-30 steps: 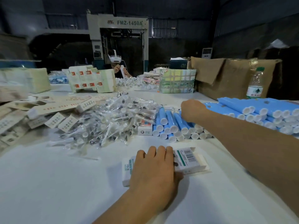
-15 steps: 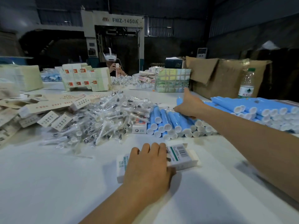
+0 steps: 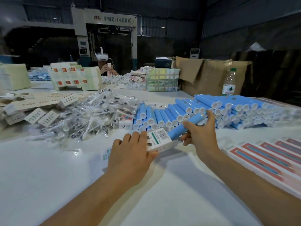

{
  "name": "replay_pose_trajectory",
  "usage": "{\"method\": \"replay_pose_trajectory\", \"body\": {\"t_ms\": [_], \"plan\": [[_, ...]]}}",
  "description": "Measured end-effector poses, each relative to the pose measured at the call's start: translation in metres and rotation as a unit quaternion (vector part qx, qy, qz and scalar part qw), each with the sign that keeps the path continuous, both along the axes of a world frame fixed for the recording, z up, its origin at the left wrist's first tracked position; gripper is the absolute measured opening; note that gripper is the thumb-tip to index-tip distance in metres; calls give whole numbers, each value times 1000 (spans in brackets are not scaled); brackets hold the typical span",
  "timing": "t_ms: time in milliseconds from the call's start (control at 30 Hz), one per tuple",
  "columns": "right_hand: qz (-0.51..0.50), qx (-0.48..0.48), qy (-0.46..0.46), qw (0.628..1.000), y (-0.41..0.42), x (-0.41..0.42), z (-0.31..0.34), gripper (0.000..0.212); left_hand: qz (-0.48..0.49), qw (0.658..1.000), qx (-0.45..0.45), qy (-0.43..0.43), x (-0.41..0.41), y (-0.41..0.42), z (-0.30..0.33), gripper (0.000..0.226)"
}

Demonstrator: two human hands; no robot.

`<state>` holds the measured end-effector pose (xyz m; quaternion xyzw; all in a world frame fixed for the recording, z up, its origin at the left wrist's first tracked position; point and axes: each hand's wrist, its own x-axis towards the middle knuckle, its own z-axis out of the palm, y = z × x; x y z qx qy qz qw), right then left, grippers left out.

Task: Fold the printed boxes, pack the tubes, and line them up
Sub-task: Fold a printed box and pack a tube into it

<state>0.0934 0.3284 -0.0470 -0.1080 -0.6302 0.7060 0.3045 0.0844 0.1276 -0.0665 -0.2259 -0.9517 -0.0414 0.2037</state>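
A white printed box (image 3: 160, 139) with a barcode and a green stripe lies on the white table (image 3: 48, 176), its open end to the right. My left hand (image 3: 130, 154) lies over it and holds it at that end. My right hand (image 3: 201, 134) grips a blue tube (image 3: 184, 127) whose lower end is at the box's opening. Behind them lies a big pile of blue tubes (image 3: 228, 110) with white caps. Packed red-striped boxes (image 3: 263, 159) lie in a row at the right.
A heap of toothbrushes in clear wrappers (image 3: 88, 118) lies left of the tubes, with flat box blanks (image 3: 34, 105) beyond. A water bottle (image 3: 228, 83) and cardboard cartons (image 3: 210, 74) stand at the back right. Another person (image 3: 104, 66) sits across the table.
My right hand has come back from the pile with one blue tube and set its end at the box's opening. My left hand has stayed on the box, whose right end has lifted.
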Motion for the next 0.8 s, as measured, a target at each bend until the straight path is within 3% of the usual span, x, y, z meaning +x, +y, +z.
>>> {"method": "replay_pose_trajectory", "body": {"t_ms": [67, 167, 200, 267, 300, 400, 467, 533, 600, 667, 800], "plan": [[0, -23, -15, 1000, -7, 2, -5, 64, 8, 1000, 0, 0, 1, -1, 1, 64], [-3, -15, -54, 998, -11, 5, -14, 15, 11, 1000, 0, 2, 2, 0, 1, 64], [-5, -5, -71, 997, -11, 5, -16, 11, 10, 1000, 0, -1, 2, 0, 1, 64], [-4, -6, -97, 995, -9, 5, -19, 37, 5, 1000, -2, -4, 2, -1, 1, 63], [-7, -19, -101, 995, -8, 5, -19, 39, 2, 1000, -2, -5, 2, -2, 0, 63], [-12, -58, -102, 993, -2, 4, -17, 28, -9, 1000, 13, -3, 4, -4, 1, 63], [-17, -30, -94, 995, -1, 5, -14, 21, -14, 1000, 14, -11, 5, -4, 1, 62], [-6, 64, -57, 996, -5, 4, -4, 22, -22, 1000, 6, -18, 7, -4, 1, 59], [12, 218, -31, 975, -17, -1, 13, 23, -26, 999, -7, -29, 8, -3, 0, 55], [29, 367, -13, 930, -36, -14, 31, 21, -28, 999, -16, -35, 9, -1, 2, 55], [86, 572, 14, 816, -86, -61, 55, 17, -32, 998, -30, -38, 12, 0, 2, 55]]}}
